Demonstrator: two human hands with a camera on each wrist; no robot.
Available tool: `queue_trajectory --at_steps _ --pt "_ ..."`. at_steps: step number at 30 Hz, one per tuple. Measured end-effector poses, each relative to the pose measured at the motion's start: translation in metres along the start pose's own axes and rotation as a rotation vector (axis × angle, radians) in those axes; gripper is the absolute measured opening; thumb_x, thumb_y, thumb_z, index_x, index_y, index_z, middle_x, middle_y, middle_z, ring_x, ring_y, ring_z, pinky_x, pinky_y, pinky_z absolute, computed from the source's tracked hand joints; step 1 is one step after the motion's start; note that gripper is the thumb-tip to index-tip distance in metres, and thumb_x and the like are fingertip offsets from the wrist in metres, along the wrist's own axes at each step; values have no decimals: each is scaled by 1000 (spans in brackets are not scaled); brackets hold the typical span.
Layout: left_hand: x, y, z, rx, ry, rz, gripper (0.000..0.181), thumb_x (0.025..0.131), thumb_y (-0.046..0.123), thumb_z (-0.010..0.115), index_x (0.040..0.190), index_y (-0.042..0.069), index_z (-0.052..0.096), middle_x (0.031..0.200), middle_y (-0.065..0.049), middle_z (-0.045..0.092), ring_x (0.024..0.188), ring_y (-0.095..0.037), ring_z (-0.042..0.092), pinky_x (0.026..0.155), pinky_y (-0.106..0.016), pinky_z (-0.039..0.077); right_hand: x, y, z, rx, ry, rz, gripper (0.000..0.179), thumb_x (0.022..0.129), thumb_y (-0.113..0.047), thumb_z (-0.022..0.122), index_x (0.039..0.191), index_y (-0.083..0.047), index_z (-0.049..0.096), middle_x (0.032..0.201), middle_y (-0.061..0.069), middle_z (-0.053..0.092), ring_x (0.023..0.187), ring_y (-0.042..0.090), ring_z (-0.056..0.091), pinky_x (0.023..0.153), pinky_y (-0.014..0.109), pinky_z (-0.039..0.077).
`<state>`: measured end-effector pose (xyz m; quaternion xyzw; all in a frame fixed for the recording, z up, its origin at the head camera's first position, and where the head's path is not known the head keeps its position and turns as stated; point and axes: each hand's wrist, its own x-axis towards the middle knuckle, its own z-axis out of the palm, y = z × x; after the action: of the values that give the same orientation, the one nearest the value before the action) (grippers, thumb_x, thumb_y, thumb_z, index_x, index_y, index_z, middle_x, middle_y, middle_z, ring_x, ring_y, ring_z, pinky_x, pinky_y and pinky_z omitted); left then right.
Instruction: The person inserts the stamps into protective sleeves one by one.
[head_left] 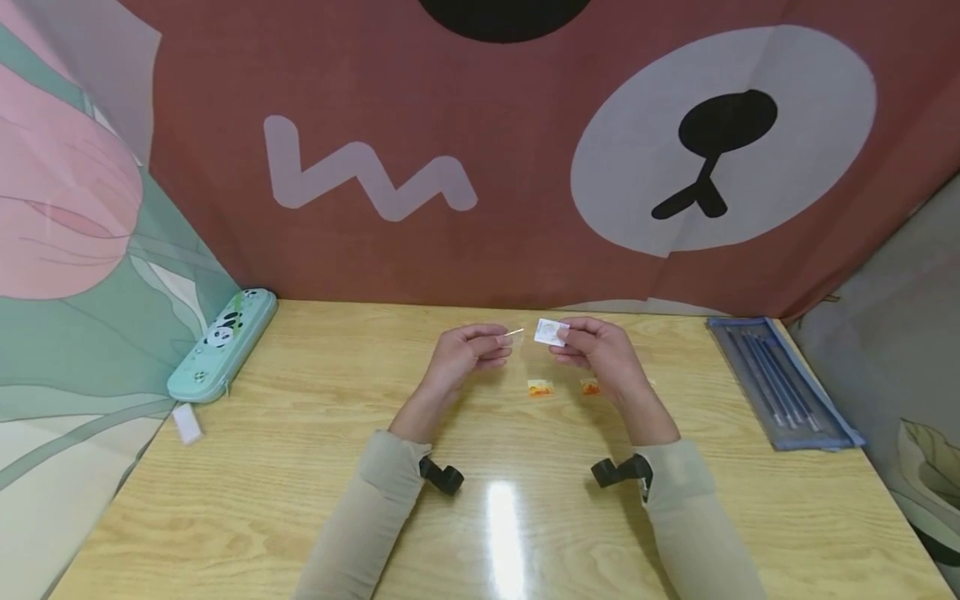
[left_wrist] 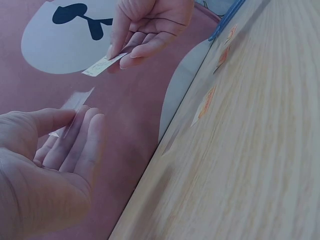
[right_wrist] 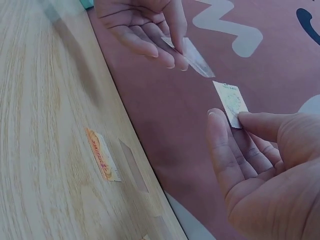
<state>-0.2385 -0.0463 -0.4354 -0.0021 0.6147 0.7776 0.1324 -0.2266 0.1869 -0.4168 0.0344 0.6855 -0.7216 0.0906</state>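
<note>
My left hand (head_left: 467, 357) pinches a small clear plastic sleeve (left_wrist: 76, 101) between thumb and fingers, raised over the far part of the table. Facing it, my right hand (head_left: 603, 350) pinches a small white stamp (right_wrist: 231, 104) by one edge; a pale round print shows on its face. A narrow gap separates the sleeve from the stamp in the right wrist view. Below the hands, an orange-and-white stamp (head_left: 540, 388) lies on the wooden table (head_left: 300, 500). A second orange stamp (head_left: 590, 387) is partly covered by the right hand in the head view.
At the left edge sits a mint pencil case (head_left: 223, 346) with panda pictures, and a white eraser (head_left: 187, 423) lies near it. A blue mesh pouch (head_left: 783, 383) with several pencils lies at the right. A printed cloth (head_left: 375, 250) hangs along the table's back edge.
</note>
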Motion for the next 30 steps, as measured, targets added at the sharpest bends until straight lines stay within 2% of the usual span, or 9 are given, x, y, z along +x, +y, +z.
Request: queue_trajectory --at_steps 4,7,12,14,18,21,27,30 --pt "0 1 -1 -8 -6 -4 36 94 4 69 125 -13 63 93 -4 77 78 -11 76 74 -27 63 1 0 2 -19 -4 -5 39 101 -11 61 132 12 54 96 -3 71 79 9 75 77 26 62" --pt "-1 0 -1 1 -6 -6 36 95 5 68 125 -14 62 97 -9 77 78 -11 76 74 -28 63 1 1 4 -24 -5 -6 37 101 -11 62 130 11 55 95 -2 71 79 9 75 77 26 62" --pt "-3 -1 -1 23 -11 -11 22 95 5 69 111 -11 68 105 -21 76 76 -14 76 74 -31 64 0 1 7 -32 -11 -4 36 101 -13 63 128 10 56 95 -2 71 80 9 75 78 26 62" --pt "-2 -1 0 20 -18 -1 15 95 6 70 102 -7 69 102 -21 76 76 -15 77 74 -33 64 -1 1 7 -33 -10 -10 36 101 -14 63 129 9 56 96 -2 72 80 9 75 78 26 62" --pt "0 -3 3 -2 -26 4 9 95 5 70 93 -3 68 91 -14 78 76 -16 77 74 -34 64 -3 1 6 -48 1 -23 35 102 -15 62 128 8 57 96 -2 71 80 8 75 77 25 62" --pt "0 -4 3 10 -14 2 10 95 6 70 94 -4 70 88 -11 78 75 -16 77 73 -33 64 -3 2 5 -42 -6 -27 36 101 -16 63 128 8 56 96 -2 72 81 9 75 78 26 62" --pt "0 -4 3 24 4 1 17 95 8 70 100 -8 70 93 -16 78 76 -17 77 74 -33 64 -1 1 6 -16 11 -23 37 101 -16 63 129 8 56 94 -3 72 80 9 75 78 26 62" --pt "2 -3 4 22 1 4 22 96 8 69 107 -11 70 90 -13 78 76 -16 77 74 -33 64 0 0 7 -23 13 -23 36 101 -16 63 128 8 57 93 -3 73 80 9 75 78 26 62"
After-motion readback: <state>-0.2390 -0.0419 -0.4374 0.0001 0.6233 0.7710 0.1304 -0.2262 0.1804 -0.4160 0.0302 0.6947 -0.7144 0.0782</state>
